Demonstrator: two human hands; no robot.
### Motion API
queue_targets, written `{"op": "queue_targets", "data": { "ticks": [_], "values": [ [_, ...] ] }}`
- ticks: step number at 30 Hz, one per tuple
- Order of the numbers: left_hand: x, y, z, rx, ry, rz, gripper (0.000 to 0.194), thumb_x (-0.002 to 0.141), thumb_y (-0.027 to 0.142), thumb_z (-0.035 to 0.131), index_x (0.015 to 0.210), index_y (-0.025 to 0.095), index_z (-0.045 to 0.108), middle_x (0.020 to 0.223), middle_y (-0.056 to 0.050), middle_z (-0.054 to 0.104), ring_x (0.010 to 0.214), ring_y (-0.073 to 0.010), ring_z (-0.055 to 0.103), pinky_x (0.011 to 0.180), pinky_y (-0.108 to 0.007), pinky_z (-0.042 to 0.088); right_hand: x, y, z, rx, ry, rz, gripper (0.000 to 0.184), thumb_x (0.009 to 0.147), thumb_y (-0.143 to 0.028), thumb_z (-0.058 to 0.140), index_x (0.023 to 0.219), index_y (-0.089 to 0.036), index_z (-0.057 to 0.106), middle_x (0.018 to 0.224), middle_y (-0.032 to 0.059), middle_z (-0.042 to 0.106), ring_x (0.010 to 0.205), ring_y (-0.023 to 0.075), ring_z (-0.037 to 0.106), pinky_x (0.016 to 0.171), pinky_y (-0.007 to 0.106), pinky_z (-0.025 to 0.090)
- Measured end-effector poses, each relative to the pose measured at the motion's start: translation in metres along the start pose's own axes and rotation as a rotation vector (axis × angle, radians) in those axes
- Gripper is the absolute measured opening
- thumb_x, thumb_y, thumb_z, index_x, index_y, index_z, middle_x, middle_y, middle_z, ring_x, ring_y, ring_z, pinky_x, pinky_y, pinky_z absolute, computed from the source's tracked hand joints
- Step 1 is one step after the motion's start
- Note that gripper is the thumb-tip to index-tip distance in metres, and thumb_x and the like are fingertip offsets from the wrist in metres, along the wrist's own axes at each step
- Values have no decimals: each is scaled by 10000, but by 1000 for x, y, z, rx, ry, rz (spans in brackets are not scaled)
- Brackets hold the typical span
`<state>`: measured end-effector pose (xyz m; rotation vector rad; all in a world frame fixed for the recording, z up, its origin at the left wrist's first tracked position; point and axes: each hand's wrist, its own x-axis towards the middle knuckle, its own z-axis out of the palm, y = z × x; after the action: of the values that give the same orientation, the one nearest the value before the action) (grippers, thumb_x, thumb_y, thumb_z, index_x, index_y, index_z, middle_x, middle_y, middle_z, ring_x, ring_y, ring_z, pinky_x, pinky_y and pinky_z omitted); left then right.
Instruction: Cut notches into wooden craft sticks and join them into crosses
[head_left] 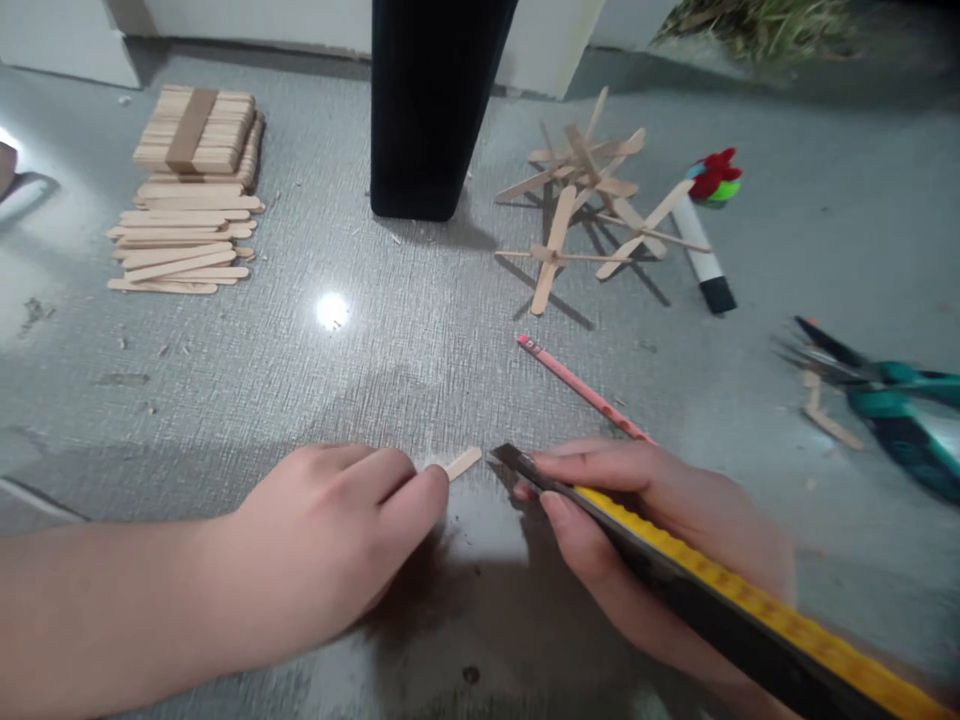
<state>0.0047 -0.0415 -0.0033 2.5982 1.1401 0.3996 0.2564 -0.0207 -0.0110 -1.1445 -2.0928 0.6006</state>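
My left hand (337, 540) is closed on a thin wooden craft stick (464, 462); only its short end sticks out past my fingers, and the rest is hidden. In my right hand (645, 530) lies a yellow and black utility knife (697, 570), gripped near its front. Its dark blade tip points at the stick's end, with a small gap between them. Just beyond the knife, a pink pencil (577, 385) rests on the grey surface (300, 390), partly behind my right hand.
Loose craft sticks (184, 240) and a banded bundle (195, 130) lie at the far left. A black upright block (435, 110) stands at the back. Crossed-stick pieces (581, 180) and a white marker (701, 245) sit right of it. Green-handled pliers (892, 400) lie at the right.
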Motion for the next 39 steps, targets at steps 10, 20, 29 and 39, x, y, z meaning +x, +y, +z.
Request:
{"op": "queue_targets", "data": {
  "ticks": [10, 20, 29, 39],
  "values": [
    [14, -13, -7, -241, 28, -18, 224, 922, 158, 601, 1115, 191, 709, 1148, -78, 694, 945, -196, 662, 809, -340, 574, -3, 2, -5, 2, -25, -3, 180, 879, -151, 622, 1027, -250, 650, 846, 19, 787, 671, 165, 768, 588, 246, 616],
    [16, -12, 1, -38, 82, 171, 240, 1017, 226, 567, 1148, 61, 681, 1331, -169, 689, 1276, -290, 640, 1077, -434, 554, -6, 1, -4, 37, -28, -58, 217, 855, -130, 628, 1037, -244, 657, 897, 34, 798, 711, 178, 780, 635, 267, 638],
    [22, -19, 4, -269, -71, 326, 292, 1058, 175, 461, 1218, 136, 702, 1431, -71, 663, 1384, -221, 581, 1155, -395, 504, -12, -9, -12, 57, 85, 198, 196, 919, -169, 624, 1043, -318, 655, 899, 42, 791, 746, 258, 785, 597, 377, 658],
    [20, -16, 0, -154, 29, 291, 374, 1057, 118, 385, 997, 120, 754, 1060, -100, 769, 1008, -219, 687, 952, -389, 553, -11, -6, -9, 33, 76, 103, 198, 911, -155, 627, 1058, -286, 648, 873, 24, 773, 695, 192, 766, 572, 288, 635]
  ]
}}
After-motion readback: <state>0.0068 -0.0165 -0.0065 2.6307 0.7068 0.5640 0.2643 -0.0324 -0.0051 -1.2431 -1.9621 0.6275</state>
